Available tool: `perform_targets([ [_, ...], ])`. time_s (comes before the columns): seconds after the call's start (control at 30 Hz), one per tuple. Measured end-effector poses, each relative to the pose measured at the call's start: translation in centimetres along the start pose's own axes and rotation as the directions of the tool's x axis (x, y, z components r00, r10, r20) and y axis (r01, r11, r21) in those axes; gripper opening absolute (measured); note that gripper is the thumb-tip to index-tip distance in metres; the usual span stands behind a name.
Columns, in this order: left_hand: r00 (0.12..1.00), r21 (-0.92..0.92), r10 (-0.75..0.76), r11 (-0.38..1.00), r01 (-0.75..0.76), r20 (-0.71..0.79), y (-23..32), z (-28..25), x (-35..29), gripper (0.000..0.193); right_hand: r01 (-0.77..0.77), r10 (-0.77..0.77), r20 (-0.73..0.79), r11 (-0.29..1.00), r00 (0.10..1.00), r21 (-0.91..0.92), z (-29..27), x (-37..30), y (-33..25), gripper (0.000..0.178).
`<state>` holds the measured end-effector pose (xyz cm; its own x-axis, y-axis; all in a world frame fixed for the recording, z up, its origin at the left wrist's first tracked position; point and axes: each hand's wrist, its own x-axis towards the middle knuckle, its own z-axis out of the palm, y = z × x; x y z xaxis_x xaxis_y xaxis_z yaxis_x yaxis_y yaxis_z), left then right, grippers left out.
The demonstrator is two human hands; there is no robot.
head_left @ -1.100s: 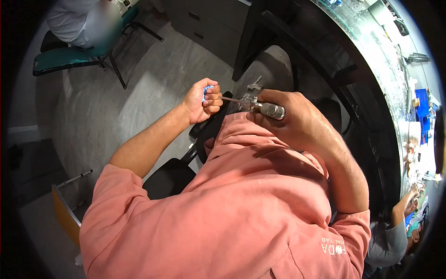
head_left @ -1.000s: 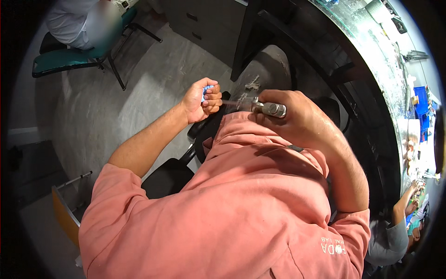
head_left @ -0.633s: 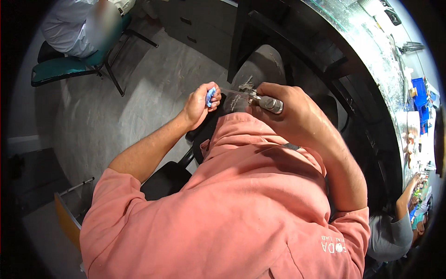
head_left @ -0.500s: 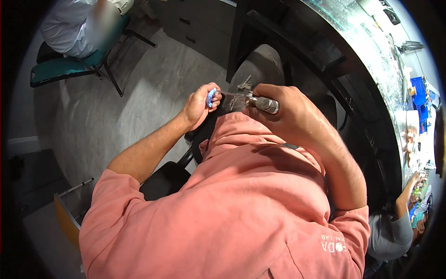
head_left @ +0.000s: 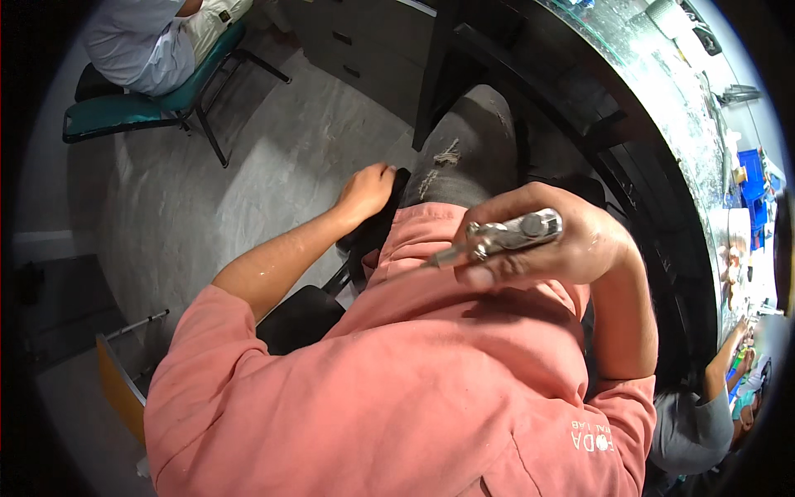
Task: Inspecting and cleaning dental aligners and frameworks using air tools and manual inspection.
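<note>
My right hand [head_left: 571,240] is wrapped round a silver metal spray gun [head_left: 517,234], held above my lap. Its narrow nozzle points left across the front of my pink shirt [head_left: 397,356], and a faint blurred streak shows past the tip. My left hand [head_left: 367,195] is beside my left thigh with its back turned up and its fingers curled. Whatever those fingers hold is hidden from this view. My thigh in ripped dark grey trousers [head_left: 468,141] lies between the two hands, farther out.
A long workbench [head_left: 662,91] curves along the right, with blue bins [head_left: 751,178] and small items on it. At the upper left a person in white [head_left: 137,45] sits on a green chair [head_left: 124,118]. Another person in grey [head_left: 691,427] works at lower right. Dark drawers [head_left: 364,45] stand ahead.
My right hand has come nearer and right with the spray gun. The left hand has dropped slightly away and turned; the blue thing seen in it before is out of sight.
</note>
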<state>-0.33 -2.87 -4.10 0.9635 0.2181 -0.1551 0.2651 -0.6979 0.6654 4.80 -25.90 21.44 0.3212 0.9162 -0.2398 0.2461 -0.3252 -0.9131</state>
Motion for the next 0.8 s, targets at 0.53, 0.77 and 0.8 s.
perform_targets([
  [0.53, 0.666, -0.625, 0.143, -0.245, 0.741, 0.732, -1.3, -2.0, 1.3, 0.023, -0.277, 0.168, -0.377, 0.926, 0.911, -0.257, 0.2, 0.4, 3.2, 0.022],
  [0.77, 0.637, -0.526, 0.264, -0.386, 0.758, 0.724, -0.3, -1.9, 1.3, 0.025, -0.235, 0.182, -0.266, 0.954, 0.947, -0.184, -1.1, -1.4, 3.0, 0.023],
  [0.8, 0.636, -0.538, 0.236, -0.367, 0.759, 0.735, 0.0, -1.9, 1.3, 0.025, -0.233, 0.175, -0.259, 0.949, 0.95, -0.211, -1.3, -1.8, 3.0, 0.023],
])
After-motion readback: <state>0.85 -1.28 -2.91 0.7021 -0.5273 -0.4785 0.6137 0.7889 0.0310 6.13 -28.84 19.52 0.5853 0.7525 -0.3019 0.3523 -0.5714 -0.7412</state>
